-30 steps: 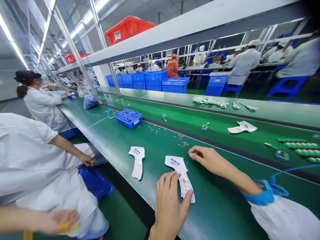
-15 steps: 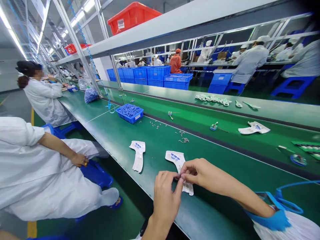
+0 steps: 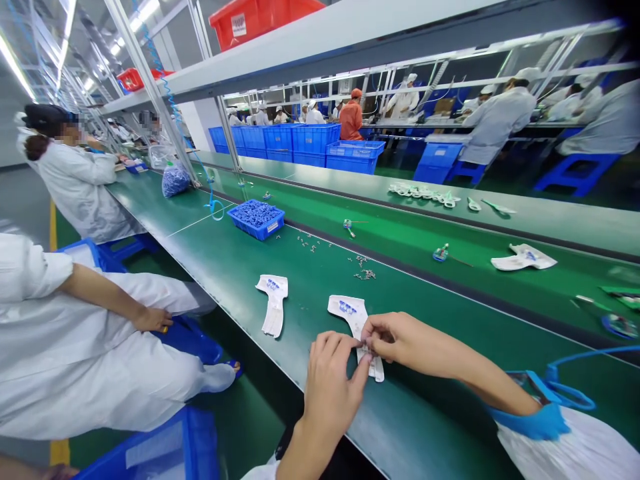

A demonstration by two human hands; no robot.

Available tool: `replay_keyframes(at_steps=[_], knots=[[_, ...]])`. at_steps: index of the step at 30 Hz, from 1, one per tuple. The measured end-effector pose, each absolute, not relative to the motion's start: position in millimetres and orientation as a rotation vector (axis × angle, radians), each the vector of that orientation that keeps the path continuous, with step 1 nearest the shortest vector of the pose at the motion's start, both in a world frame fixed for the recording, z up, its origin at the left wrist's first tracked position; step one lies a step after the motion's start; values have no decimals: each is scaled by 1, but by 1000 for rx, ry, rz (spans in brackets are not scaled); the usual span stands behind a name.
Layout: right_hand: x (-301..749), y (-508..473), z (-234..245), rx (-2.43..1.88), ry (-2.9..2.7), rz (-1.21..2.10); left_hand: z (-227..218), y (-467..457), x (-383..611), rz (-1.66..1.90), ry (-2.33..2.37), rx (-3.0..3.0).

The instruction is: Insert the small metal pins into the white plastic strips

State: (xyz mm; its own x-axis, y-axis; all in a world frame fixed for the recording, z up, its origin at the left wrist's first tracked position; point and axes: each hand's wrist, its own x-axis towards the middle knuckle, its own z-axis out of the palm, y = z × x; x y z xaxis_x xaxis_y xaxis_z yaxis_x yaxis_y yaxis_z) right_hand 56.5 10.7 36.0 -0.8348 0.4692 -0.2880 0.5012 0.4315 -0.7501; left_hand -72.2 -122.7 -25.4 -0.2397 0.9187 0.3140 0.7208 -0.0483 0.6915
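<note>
Both hands meet over a white plastic shell half (image 3: 349,308), shaped like a pistol grip, which lies on the green bench with small blue parts in its wide end. My left hand (image 3: 334,380) bends its thumb and fingers in at the shell's narrow part. From the other side my right hand (image 3: 395,341) pinches thumb and fingertips at the same spot. Whatever sits between the fingertips is too small and covered to make out. A second white shell half (image 3: 273,303), also with blue parts, lies to the left.
Small metal screws (image 3: 364,268) lie scattered beyond the shells. Farther left stands a blue bin (image 3: 256,219) full of blue parts. Small circuit boards (image 3: 441,253) and another white shell (image 3: 524,257) lie on the green conveyor strip. A seated person's hand (image 3: 153,320) rests at the left.
The circuit boards and the shell on the conveyor have shifted right. My hands stay at the same shell, the left thumb a little lower and farther from the fingertips. The view has tilted slightly.
</note>
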Motion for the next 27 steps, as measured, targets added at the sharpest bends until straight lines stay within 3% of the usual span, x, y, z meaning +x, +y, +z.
replay_keyframes(at_steps=[12,27], knots=[[61,10,52,953,2491,-1522,-23,-125,-70,1169,2001,1779],[59,16,35,1039,2561,-1287,-26,-121,-70,1042,2053,1824]])
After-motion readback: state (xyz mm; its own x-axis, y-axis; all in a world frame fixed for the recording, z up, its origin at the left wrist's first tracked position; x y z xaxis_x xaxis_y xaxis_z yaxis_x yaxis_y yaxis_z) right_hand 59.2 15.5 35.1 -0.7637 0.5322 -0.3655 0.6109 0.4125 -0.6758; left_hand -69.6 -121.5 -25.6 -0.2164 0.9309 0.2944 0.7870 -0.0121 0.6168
